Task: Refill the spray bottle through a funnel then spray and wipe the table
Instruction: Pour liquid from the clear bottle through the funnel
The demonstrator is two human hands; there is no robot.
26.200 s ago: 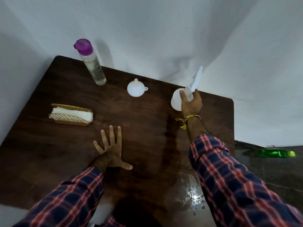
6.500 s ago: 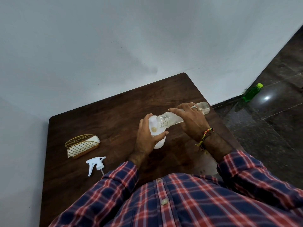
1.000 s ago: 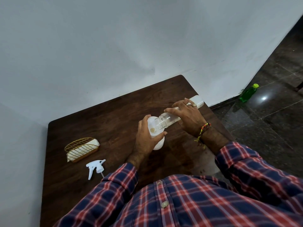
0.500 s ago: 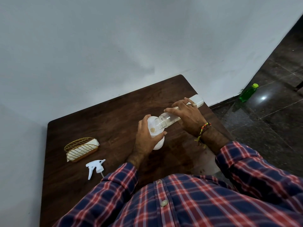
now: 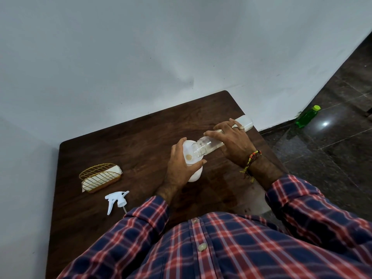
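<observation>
Pale plastered walls meeting in a corner, dark polished floor tiles to the right, and a dark wooden table (image 5: 141,141) pushed into that corner. Near the table's right edge, a white spray bottle (image 5: 194,175) standing upright with a white funnel (image 5: 188,151) seated in its neck. Left hand (image 5: 181,166) wrapped round bottle and funnel rim together, thumb curled across the front, fingers round the far side. Right hand (image 5: 233,141) gripping a clear refill bottle (image 5: 209,144) from above, fingers curled over the barrel, the bottle tipped almost flat with its open mouth over the funnel bowl; little or no liquid visible inside, so probably close to empty. Toward the left edge, a gold wire holder with a folded white cloth (image 5: 100,177), and just nearer the front edge the unscrewed white trigger head (image 5: 116,200) lying on its side. Off the table, a green bottle (image 5: 306,116) on the floor by the wall. Likely handling: thin plastic bottle, light but heavier once filled, easy to squeeze and top-heavy with the funnel in; best held low on the body or firmly at the shoulder, as here. Wet plastic likely slippery. Funnel loose, so best lifted straight up by the rim.
</observation>
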